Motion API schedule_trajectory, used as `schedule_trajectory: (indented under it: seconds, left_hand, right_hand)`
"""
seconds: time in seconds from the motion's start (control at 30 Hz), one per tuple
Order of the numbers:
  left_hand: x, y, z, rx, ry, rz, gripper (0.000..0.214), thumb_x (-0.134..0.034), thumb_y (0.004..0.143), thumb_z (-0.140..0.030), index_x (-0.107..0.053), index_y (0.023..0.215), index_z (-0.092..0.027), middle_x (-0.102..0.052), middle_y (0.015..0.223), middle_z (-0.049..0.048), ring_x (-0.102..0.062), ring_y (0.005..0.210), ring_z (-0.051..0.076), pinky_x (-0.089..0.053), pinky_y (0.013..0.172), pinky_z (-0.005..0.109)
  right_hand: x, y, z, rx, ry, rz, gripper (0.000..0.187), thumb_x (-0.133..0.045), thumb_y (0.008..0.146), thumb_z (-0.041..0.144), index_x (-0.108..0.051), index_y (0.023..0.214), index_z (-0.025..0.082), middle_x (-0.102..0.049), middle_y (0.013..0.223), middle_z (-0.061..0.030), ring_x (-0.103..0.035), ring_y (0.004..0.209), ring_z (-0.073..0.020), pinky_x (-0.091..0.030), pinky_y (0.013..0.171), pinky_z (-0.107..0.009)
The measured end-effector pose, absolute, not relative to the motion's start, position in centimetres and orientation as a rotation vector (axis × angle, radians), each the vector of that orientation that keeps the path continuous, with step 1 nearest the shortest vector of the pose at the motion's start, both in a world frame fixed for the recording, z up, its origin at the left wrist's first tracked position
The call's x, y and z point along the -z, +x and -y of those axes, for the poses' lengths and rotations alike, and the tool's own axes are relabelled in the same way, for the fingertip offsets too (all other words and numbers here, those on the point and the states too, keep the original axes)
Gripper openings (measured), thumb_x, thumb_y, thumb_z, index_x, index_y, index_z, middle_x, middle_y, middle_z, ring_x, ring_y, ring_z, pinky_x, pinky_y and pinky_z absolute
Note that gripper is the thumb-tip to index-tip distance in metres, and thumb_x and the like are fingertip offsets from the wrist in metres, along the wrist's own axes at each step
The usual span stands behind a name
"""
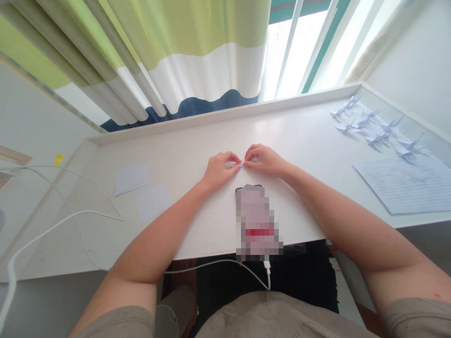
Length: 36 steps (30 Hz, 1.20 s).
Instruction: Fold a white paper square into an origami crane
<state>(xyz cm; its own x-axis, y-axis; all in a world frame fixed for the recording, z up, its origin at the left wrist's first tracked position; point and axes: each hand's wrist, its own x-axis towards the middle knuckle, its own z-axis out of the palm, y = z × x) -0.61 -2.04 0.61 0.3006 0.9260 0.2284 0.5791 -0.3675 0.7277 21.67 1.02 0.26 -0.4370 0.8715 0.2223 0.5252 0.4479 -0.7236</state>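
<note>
I see a person at a white table (183, 150), with both hands close together near the middle. A little bit of white paper (241, 165) is right between the fingertips. The left hand (223, 169) pinches it from the left side, thumb and fingers pressed together on it. The right hand (262, 159) pinches it from the other side in the same way. The fingers are bent, and the two thumbs almost meet. The paper is just above the table top; I can't tell if it touches the wood.

The paper looks small, thin and white. A pale bit of it peeks out inside the curl of the left hand. The fingers hide most of it, so I can't tell its shape.

A phone (256, 213) lies just below the hands, near the table's edge, with a white cable (268, 272) plugged into its end. Flat white sheets (131, 179) lie to the left. Far to the right, pointy folded paper birds (378, 137) sit in a bunch, beside a lined page (408, 185).
</note>
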Motion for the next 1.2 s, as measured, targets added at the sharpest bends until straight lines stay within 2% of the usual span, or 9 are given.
schedule_trajectory:
  seconds: [0.07,0.13,0.27,0.43,0.6,0.83,1.2]
  left_hand:
    - [-0.6,-0.61,1.99,-0.877,2.05,-1.335,0.008,-0.079,0.091,-0.024,-0.079,0.098,-0.026,-0.085,0.11,0.0029,-0.075,0.11,0.024,-0.055,0.112,0.047]
    - [-0.62,-0.58,1.99,-0.865,2.061,-1.34,0.001,-0.079,0.092,-0.028,-0.08,0.092,-0.027,-0.085,0.109,0.0029,-0.074,0.113,0.025,-0.055,0.113,0.048]
    - [-0.64,-0.5,1.99,-0.854,2.065,-1.344,0.01,-0.077,0.094,-0.027,-0.08,0.084,-0.027,-0.086,0.109,0.0025,-0.073,0.116,0.027,-0.056,0.113,0.049]
    - [-0.49,-0.49,1.83,-0.86,1.994,-1.364,0.004,-0.079,0.091,-0.026,-0.083,0.09,-0.027,-0.085,0.108,0.004,-0.074,0.114,0.026,-0.058,0.111,0.048]
    - [-0.47,-0.41,1.82,-0.882,1.971,-1.402,0.011,-0.079,0.09,-0.026,-0.085,0.098,-0.03,-0.084,0.108,0.0028,-0.075,0.109,0.025,-0.058,0.112,0.048]
    - [-0.48,-0.33,1.7,-0.893,1.934,-1.384,0.011,-0.078,0.087,-0.023,-0.084,0.094,-0.029,-0.086,0.108,0.0015,-0.076,0.114,0.026,-0.058,0.113,0.048]
    - [-0.22,-0.19,1.46,-0.898,1.887,-1.383,0.01,-0.077,0.088,-0.024,-0.084,0.094,-0.027,-0.087,0.104,0.0016,-0.08,0.105,0.025,-0.059,0.111,0.046]
  right_hand:
    - [-0.25,21.63,-1.01,-0.777,-1.17,2.104,0.013,-0.075,0.083,0.027,-0.076,0.07,0.025,-0.08,0.102,-0.0075,-0.072,0.103,-0.0297,-0.056,0.102,-0.051]
    - [-0.28,21.62,-0.97,-0.786,-1.177,2.092,0.014,-0.076,0.083,0.027,-0.076,0.07,0.025,-0.08,0.103,-0.0083,-0.072,0.103,-0.0295,-0.057,0.102,-0.05]
    - [-0.4,21.69,-0.9,-0.811,-1.176,2.073,0.012,-0.077,0.082,0.028,-0.077,0.071,0.023,-0.079,0.104,-0.0095,-0.072,0.102,-0.029,-0.057,0.101,-0.048]
    - [-0.58,21.83,-0.91,-0.862,-1.171,2.055,0.008,-0.077,0.082,0.028,-0.082,0.082,0.022,-0.078,0.105,-0.0098,-0.072,0.095,-0.0259,-0.058,0.095,-0.044]
    - [-0.61,21.76,-0.95,-0.873,-1.181,2.05,0.009,-0.078,0.082,0.027,-0.084,0.086,0.021,-0.077,0.106,-0.0106,-0.072,0.096,-0.0264,-0.058,0.094,-0.043]
    - [-0.52,21.66,-0.89,-0.892,-1.194,2.061,0.012,-0.076,0.083,0.023,-0.084,0.091,0.022,-0.076,0.112,-0.0105,-0.071,0.1,-0.0269,-0.059,0.098,-0.046]
    - [-0.91,21.75,-0.77,-0.897,-1.204,2.103,0.014,-0.077,0.083,0.021,-0.082,0.096,0.023,-0.074,0.116,-0.0118,-0.071,0.106,-0.0301,-0.059,0.102,-0.05]
